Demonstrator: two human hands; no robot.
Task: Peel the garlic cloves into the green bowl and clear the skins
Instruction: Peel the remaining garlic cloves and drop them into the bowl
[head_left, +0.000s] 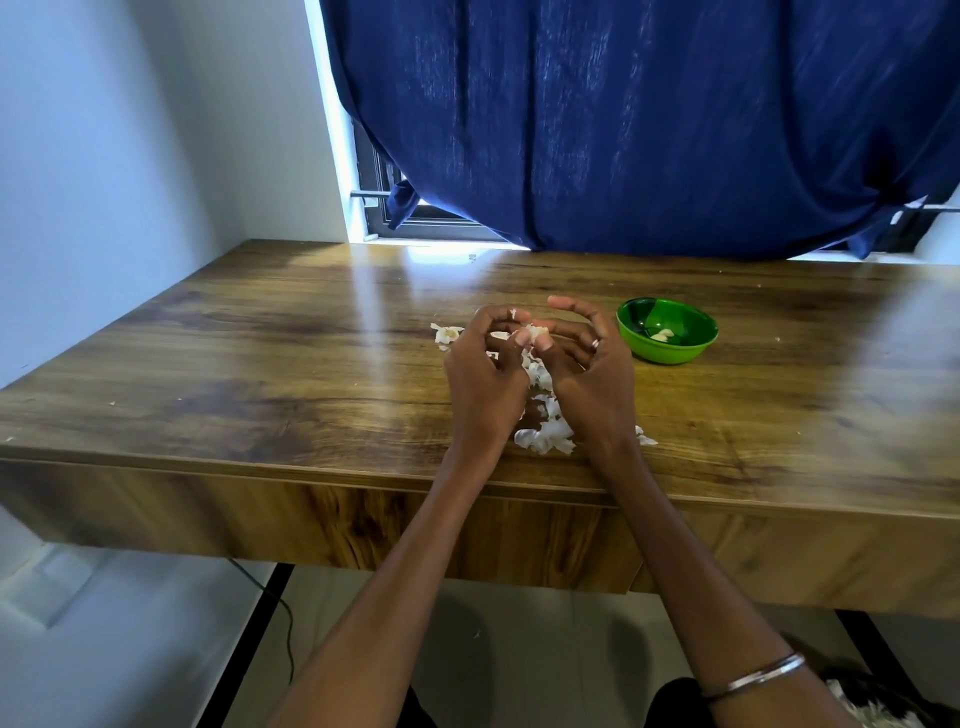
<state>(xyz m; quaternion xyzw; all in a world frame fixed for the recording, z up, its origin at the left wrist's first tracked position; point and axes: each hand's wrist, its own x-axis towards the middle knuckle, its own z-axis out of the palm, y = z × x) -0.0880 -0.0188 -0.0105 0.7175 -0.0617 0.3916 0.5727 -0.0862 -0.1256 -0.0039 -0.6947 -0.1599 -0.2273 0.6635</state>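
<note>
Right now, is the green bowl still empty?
No: the green bowl already holds at least one pale peeled clove on its bottom.

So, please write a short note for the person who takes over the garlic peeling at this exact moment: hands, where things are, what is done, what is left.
Left hand and right hand: together above the table, fingertips pinching one garlic clove between them, skin partly off.
Green bowl: on the table to the right of the hands, holding at least one peeled clove.
Skins: loose pile under and between the hands, a few more bits to the left.
Done: some cloves peeled.
Left: finish this clove, drop it in the bowl, clear all skins.
</note>
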